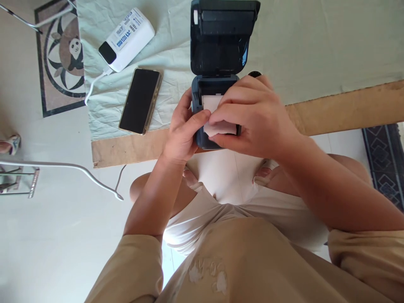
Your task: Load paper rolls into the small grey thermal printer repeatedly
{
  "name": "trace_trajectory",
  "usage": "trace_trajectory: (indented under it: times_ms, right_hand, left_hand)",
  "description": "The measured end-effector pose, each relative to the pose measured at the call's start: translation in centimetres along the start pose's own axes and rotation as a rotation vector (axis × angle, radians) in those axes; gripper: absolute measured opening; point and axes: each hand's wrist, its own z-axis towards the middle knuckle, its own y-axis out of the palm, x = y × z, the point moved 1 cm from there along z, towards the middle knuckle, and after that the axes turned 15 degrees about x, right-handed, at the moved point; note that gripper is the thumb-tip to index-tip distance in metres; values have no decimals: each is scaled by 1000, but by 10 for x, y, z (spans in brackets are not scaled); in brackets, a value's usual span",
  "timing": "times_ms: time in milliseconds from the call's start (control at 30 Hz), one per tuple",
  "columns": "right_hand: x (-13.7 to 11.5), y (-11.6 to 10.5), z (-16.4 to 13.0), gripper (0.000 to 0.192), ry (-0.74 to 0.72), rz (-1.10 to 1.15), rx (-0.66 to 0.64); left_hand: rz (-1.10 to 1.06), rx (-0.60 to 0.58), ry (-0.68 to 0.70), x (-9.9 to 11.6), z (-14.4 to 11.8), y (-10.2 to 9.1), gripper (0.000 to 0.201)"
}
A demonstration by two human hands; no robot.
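A dark portable printer (224, 40) sits at the front edge of the cloth-covered table, its lid swung back. Inside its lower body lies a pale paper roll (217, 104), partly covered by my fingers. My left hand (186, 130) grips the printer's left side, with the thumb over the rim near the paper. From the right, my right hand (251, 115) reaches over the compartment, its fingers closed on the paper roll. A small round black thing (254, 74) shows just behind my right hand; its kind is unclear.
On the table's left lie a phone (140, 101) and a white power bank (127, 38) with a white cable (94, 85) plugged in. A wooden edge (344, 107) runs along the table front. Another person's foot (12, 144) shows at far left, near a metal rack (19, 181).
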Motion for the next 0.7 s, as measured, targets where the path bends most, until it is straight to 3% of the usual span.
trace_trajectory:
  times_ms: [133,233,300,400,500,633,700]
  right_hand:
    - [6,-11,3,35,19,132,150]
    - [14,-21,10,22,182,58,213]
    - [18,-25,14,26,256,57,233]
    - [23,-27,18,38,280,160,257]
    - [25,-27,20,27,264,158,290]
    - [28,-29,19,13,218,120,173]
    - [30,-30,17,9,195,150,98]
  left_hand:
    - [24,23,-9,-1,0,-1,37]
    - [25,21,-17,-2,0,0,48]
    - [50,14,-7,-2,-1,0,53]
    - [87,8,-8,1,-2,0,61]
    - [90,-1,-14,2,-3,0,62]
    - [79,-49,59,-12,10,-6,62]
    - [62,-101,140,-26,23,-12,77]
